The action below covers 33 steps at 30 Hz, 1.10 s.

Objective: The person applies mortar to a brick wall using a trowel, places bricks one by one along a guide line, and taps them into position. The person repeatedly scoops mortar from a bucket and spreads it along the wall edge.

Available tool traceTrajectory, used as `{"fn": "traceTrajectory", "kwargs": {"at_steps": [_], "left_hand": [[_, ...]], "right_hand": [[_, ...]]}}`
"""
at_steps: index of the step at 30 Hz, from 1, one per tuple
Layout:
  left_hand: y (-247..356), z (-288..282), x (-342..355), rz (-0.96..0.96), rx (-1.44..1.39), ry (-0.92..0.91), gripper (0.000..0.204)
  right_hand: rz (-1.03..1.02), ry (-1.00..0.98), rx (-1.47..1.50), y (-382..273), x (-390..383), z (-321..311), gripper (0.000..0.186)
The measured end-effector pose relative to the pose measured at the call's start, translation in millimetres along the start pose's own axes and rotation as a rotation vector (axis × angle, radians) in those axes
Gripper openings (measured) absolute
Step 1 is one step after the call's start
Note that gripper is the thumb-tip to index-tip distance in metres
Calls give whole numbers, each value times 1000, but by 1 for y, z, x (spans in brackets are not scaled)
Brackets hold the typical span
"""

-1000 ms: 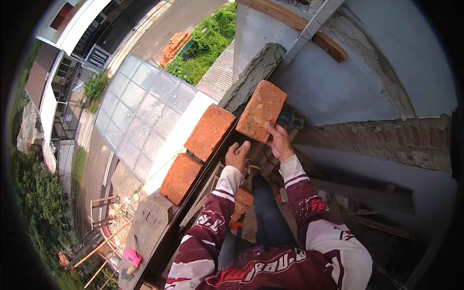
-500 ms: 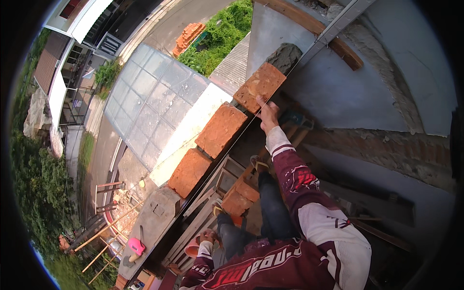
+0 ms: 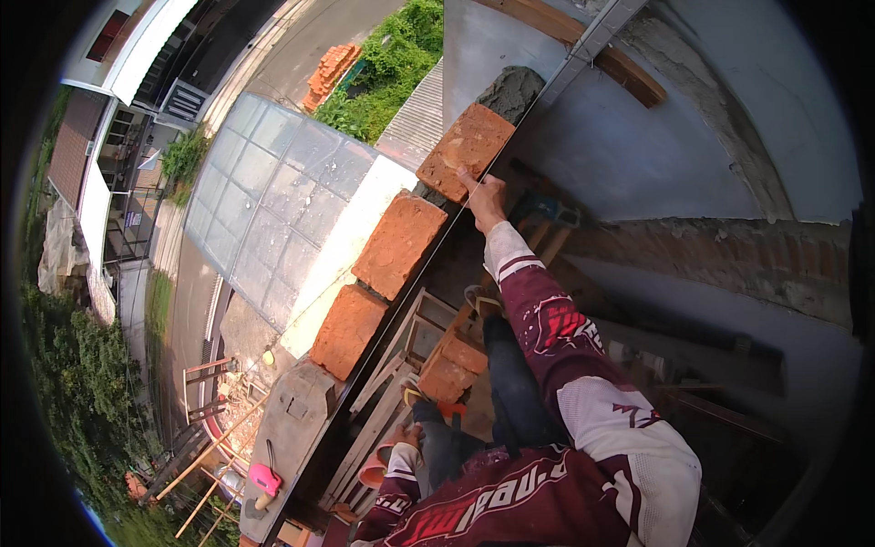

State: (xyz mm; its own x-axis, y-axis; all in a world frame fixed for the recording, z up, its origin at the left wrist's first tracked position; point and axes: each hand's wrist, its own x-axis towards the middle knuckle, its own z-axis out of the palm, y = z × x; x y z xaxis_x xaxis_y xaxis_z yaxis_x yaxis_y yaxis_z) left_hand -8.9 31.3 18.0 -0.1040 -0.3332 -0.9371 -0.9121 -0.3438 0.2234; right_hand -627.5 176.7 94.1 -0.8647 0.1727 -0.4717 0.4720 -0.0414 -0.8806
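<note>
My right hand [image 3: 488,199] is at the edge of an orange-red brick [image 3: 472,144] on top of the wall. Its thumb lies on the brick's upper face, while the other fingers are curled against the side and partly hidden. Grey mortar [image 3: 510,94] lies just beyond this brick. Two more bricks follow nearer to me, a middle one [image 3: 399,244] and a near one [image 3: 348,330], with gaps between them. Low beside my leg, my left hand [image 3: 404,439] has curled fingers next to an orange bucket-like vessel [image 3: 372,471]; what it grips is unclear.
A taut line [image 3: 462,211] runs along the bricks' inner edge to a metal straightedge [image 3: 583,56]. A pink tool with a wooden handle [image 3: 265,480] lies on the wall's near end. Loose bricks [image 3: 448,372] sit by my feet on wooden planks. Beyond the wall is a glazed roof [image 3: 273,191].
The view has shifted, so the wall and bricks appear farther left. My right hand remains at the same brick, its thumb still on top. My left hand remains low by the orange vessel.
</note>
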Motion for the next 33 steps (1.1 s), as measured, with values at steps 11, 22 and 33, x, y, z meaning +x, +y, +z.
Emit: {"fn": "traceTrajectory", "kwargs": {"at_steps": [11, 22, 33], "left_hand": [[40, 4, -9, -37, 85, -75, 61], [44, 7, -31, 8, 0, -39, 51], [-159, -51, -43, -140, 171, 248, 55]], "right_hand": [[-154, 38, -131, 36, 45, -2, 61], [2, -52, -83, 66, -28, -79, 48], [392, -352, -1561, 291, -193, -343, 82]]}}
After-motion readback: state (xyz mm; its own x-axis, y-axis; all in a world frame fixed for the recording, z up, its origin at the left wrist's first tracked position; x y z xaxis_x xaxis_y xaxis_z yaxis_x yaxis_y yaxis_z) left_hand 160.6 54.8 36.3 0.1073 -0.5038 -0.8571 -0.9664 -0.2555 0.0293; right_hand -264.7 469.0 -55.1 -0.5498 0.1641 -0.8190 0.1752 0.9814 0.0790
